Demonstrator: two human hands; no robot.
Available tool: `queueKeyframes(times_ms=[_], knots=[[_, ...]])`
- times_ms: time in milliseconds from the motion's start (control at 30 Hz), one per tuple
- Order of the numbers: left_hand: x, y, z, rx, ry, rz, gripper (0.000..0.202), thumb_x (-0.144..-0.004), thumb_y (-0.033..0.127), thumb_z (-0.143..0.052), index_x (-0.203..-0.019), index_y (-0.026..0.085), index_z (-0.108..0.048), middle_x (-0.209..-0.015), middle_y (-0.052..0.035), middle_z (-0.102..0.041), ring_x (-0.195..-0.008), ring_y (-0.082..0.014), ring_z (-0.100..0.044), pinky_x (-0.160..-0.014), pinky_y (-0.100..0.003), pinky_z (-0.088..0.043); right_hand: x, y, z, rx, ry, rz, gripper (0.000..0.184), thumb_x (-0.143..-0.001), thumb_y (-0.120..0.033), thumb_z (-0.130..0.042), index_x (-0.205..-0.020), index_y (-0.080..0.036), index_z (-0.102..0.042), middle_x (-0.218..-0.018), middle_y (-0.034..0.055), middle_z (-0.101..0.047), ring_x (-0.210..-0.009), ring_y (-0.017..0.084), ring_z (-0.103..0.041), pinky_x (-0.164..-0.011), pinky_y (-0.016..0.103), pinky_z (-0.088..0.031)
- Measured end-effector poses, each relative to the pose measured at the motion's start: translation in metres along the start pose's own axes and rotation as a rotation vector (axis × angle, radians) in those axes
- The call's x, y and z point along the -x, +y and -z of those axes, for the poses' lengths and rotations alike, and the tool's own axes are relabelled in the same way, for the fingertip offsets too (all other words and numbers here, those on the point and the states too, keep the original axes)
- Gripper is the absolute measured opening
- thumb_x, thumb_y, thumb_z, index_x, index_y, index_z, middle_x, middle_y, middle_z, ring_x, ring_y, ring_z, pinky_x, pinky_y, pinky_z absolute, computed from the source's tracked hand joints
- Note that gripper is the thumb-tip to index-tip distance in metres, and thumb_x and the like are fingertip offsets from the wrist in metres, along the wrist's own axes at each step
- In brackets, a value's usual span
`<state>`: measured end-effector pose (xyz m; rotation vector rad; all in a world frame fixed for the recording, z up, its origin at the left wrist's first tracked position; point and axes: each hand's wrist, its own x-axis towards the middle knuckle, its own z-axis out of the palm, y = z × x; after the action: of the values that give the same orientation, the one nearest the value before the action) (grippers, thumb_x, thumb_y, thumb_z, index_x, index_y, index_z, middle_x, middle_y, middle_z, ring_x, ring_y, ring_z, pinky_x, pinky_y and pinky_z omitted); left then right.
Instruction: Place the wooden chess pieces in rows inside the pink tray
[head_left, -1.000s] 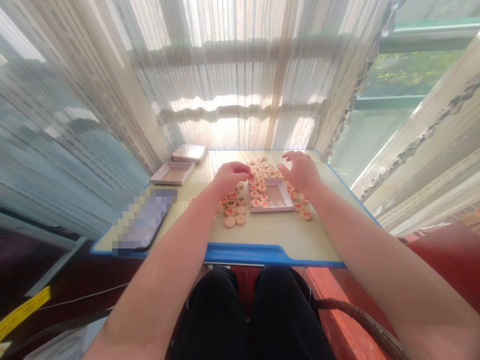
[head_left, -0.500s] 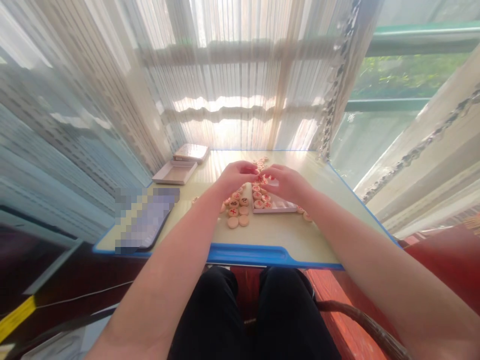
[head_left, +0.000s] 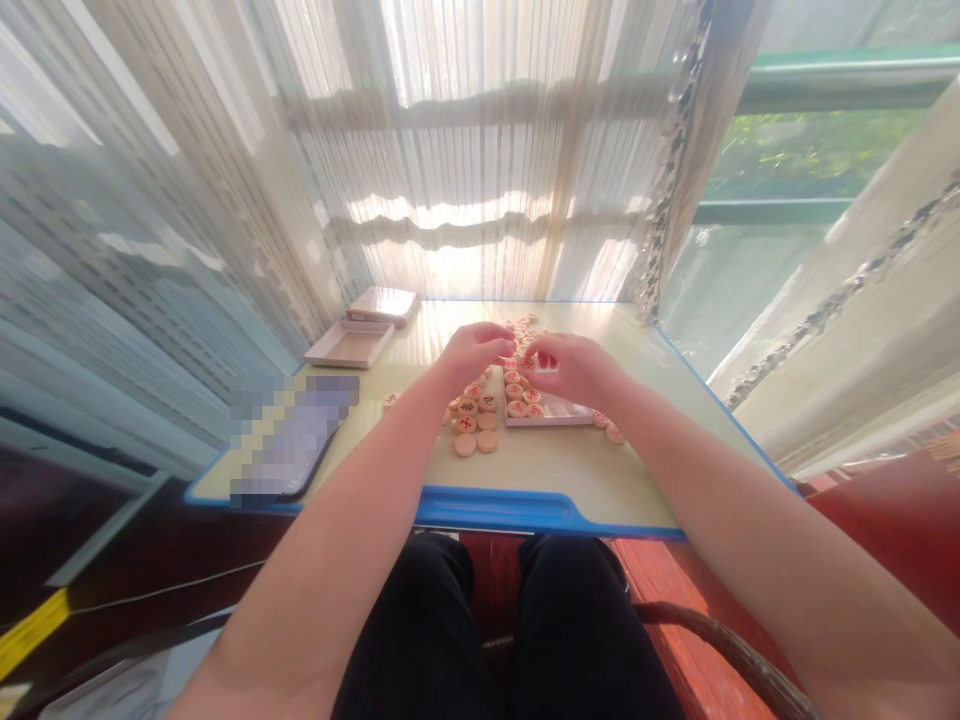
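Round wooden Chinese chess pieces with red or black characters fill part of a shallow white box [head_left: 559, 412] on the small table. Red-marked pieces [head_left: 514, 393] stand in rows along its left side. My right hand [head_left: 570, 368] is over the box, its fingers curled in and thumb and forefinger closed at a red-marked piece. Just left of it, my left hand [head_left: 474, 355] has bent fingers drawn together near the far pieces [head_left: 523, 326]; what they hold is hidden. Below the left hand lie loose pieces [head_left: 466, 424], some blank side up.
The table [head_left: 420, 460] has a blue rim. A blurred-out tablet or phone [head_left: 300, 450] lies at left, with an empty box lid [head_left: 351, 345] and another flat box [head_left: 383, 304] behind. Loose pieces [head_left: 615, 433] lie right of the box. Sheer curtains [head_left: 465, 150] hang beyond.
My right hand's fingers have curled inward and drawn closer to the thumb. The left hand stays almost in place. The loose pieces and boxes have not moved.
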<state>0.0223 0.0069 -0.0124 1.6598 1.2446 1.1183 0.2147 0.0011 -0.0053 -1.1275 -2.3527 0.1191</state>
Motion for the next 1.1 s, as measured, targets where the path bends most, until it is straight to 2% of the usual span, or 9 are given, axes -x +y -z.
queueKeyframes(times_ms=[100, 200, 267, 367, 433, 567, 700, 867, 1100], knots=[[0.0, -0.004, 0.003, -0.505, 0.149, -0.12, 0.023, -0.081, 0.027, -0.055, -0.098, 0.017, -0.067, -0.106, -0.008, -0.067, -0.1, -0.0223, -0.061, -0.092, -0.04, -0.048, 0.001, -0.001, 0.007, -0.001, -0.096, -0.043, 0.019, -0.071, -0.036, -0.063, -0.081, -0.02, -0.066, -0.067, -0.0009, -0.057, -0.062, 0.012, -0.048, -0.058, 0.025, -0.032], [0.001, -0.007, 0.004, -0.762, 0.107, -0.226, 0.03, -0.087, 0.032, -0.048, -0.105, 0.015, -0.066, -0.117, -0.0096, -0.065, -0.113, -0.0233, -0.055, -0.103, -0.039, -0.04, 0.003, 0.0, 0.014, -0.023, -0.185, -0.054, 0.017, -0.07, -0.034, -0.062, -0.079, -0.02, -0.066, -0.065, -0.0022, -0.056, -0.06, 0.011, -0.047, -0.056, 0.024, -0.031], [0.001, -0.01, 0.004, -0.784, 0.04, -0.211, 0.039, -0.091, 0.039, -0.041, -0.113, 0.015, -0.064, -0.122, -0.0097, -0.063, -0.117, -0.023, -0.054, -0.105, -0.037, -0.038, 0.003, 0.0, 0.017, -0.027, -0.233, -0.074, 0.017, -0.068, -0.033, -0.063, -0.08, -0.021, -0.066, -0.066, -0.0026, -0.056, -0.06, 0.011, -0.047, -0.056, 0.024, -0.03], [-0.001, -0.015, 0.002, -0.804, -0.044, -0.095, 0.056, -0.094, 0.049, -0.03, -0.129, 0.012, -0.052, -0.135, -0.0139, -0.054, -0.127, -0.0259, -0.046, -0.108, -0.04, -0.034, 0.003, -0.001, 0.02, -0.052, -0.28, -0.097, 0.018, -0.067, -0.032, -0.064, -0.082, -0.022, -0.069, -0.065, -0.0031, -0.057, -0.059, 0.011, -0.047, -0.055, 0.025, -0.031], [-0.001, -0.018, 0.001, -0.803, -0.079, -0.041, 0.06, -0.095, 0.051, -0.023, -0.134, 0.012, -0.048, -0.139, -0.0154, -0.05, -0.131, -0.0269, -0.042, -0.108, -0.041, -0.032, 0.003, -0.003, 0.02, -0.077, -0.312, -0.09, 0.018, -0.068, -0.031, -0.064, -0.082, -0.023, -0.07, -0.064, -0.0034, -0.056, -0.059, 0.011, -0.047, -0.055, 0.025, -0.031], [0.0, -0.018, 0.001, -0.679, -0.128, -0.004, 0.066, -0.094, 0.057, -0.011, -0.131, 0.021, -0.053, -0.136, -0.0081, -0.055, -0.127, -0.0238, -0.047, -0.106, -0.037, -0.035, 0.004, -0.008, 0.023, -0.083, -0.372, -0.09, 0.019, -0.068, -0.031, -0.065, -0.084, -0.023, -0.071, -0.064, -0.0031, -0.057, -0.058, 0.011, -0.047, -0.055, 0.026, -0.032], [0.001, -0.015, 0.002, -0.59, -0.103, 0.108, 0.074, -0.09, 0.067, -0.011, -0.136, 0.022, -0.049, -0.139, -0.0061, -0.051, -0.128, -0.0248, -0.046, -0.105, -0.037, -0.037, 0.004, -0.011, 0.027, -0.063, -0.41, -0.115, 0.019, -0.068, -0.029, -0.066, -0.085, -0.023, -0.071, -0.066, -0.0021, -0.058, -0.058, 0.011, -0.047, -0.056, 0.026, -0.032], [0.001, -0.012, 0.002, -0.623, -0.134, 0.047, 0.068, -0.092, 0.062, -0.014, -0.132, 0.021, -0.052, -0.138, -0.0081, -0.052, -0.129, -0.0249, -0.044, -0.108, -0.039, -0.032, 0.003, -0.012, 0.027, -0.04, -0.408, -0.11, 0.019, -0.068, -0.028, -0.064, -0.085, -0.024, -0.071, -0.068, -0.0022, -0.059, -0.059, 0.011, -0.048, -0.056, 0.026, -0.033], [0.0, -0.016, 0.003, -0.728, -0.162, 0.0, 0.064, -0.091, 0.062, -0.016, -0.121, 0.025, -0.058, -0.123, -0.0098, -0.06, -0.117, -0.0269, -0.053, -0.102, -0.043, -0.04, 0.003, -0.01, 0.025, -0.054, -0.415, -0.116, 0.02, -0.07, -0.033, -0.064, -0.087, -0.024, -0.071, -0.069, -0.002, -0.059, -0.06, 0.011, -0.047, -0.056, 0.025, -0.032]])
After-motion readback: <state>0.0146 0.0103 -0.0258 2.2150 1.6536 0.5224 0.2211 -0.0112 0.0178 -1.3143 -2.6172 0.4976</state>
